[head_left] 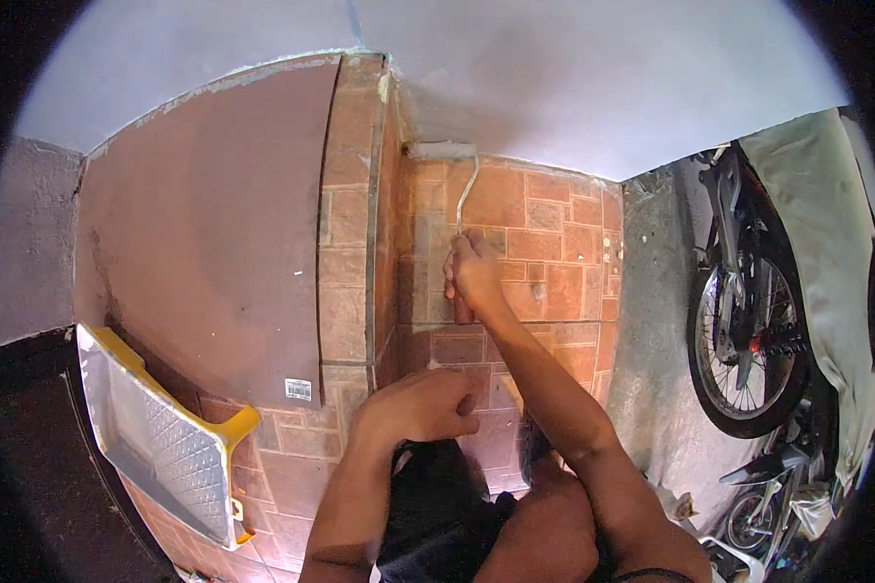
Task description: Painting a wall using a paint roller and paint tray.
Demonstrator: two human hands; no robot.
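Note:
My right hand (472, 270) is closed round the brown handle of a paint roller (468, 199). Its bent metal rod runs away from me to a pale roller sleeve (444, 151), which lies along the foot of the white wall (593, 87), where the wall meets the tiled step. My left hand (428, 405) is held close to my knees with its fingers curled in, and I see nothing in it. Left of me stands a white-lined paint tray (165, 457) with yellow edges and a ridged slope.
A brown flat board (214, 214) covers much of the raised floor at left. Its tiled edge (350, 233) drops to the lower orange tiles (554, 282). On the right are a concrete strip (651, 291) and a motorcycle wheel (749, 340) under a pale cover (817, 214).

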